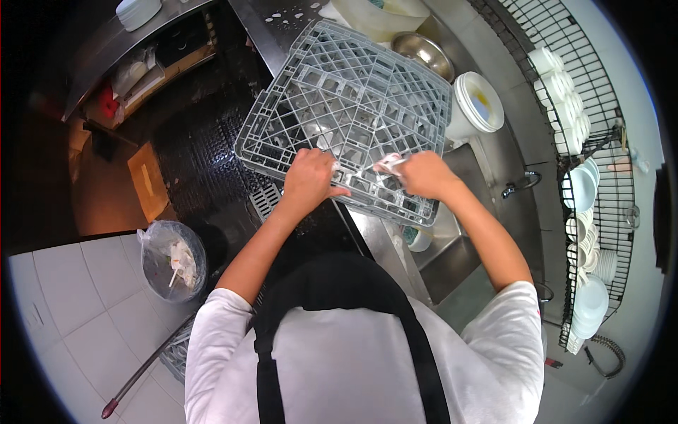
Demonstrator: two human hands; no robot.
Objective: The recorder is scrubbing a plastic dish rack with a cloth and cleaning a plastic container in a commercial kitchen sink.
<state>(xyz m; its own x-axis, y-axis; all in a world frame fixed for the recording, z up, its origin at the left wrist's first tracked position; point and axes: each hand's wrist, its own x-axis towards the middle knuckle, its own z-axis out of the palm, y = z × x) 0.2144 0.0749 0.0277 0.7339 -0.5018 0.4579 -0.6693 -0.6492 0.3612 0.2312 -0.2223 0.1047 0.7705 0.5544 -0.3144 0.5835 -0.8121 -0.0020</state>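
Observation:
A large grey plastic dish rack (374,121) with a lattice base is propped at a slant over the edge of the steel counter and sink. My left hand (308,178) grips its near side, fingers over the edge and thumb lying along the wall toward the right. Farther right, my right hand (426,175) is closed round a crumpled white cloth (388,164), which is against the lattice near the same side. Slight blur softens the right hand, and its fingers partly cover the cloth.
Right of the rack stand a white bucket (485,106) and a steel bowl (424,55). Below them lies a sink (452,265) with a tap (521,185). A wire shelf (609,113) of white dishes runs along the right wall. At left is a lined waste bin (173,261).

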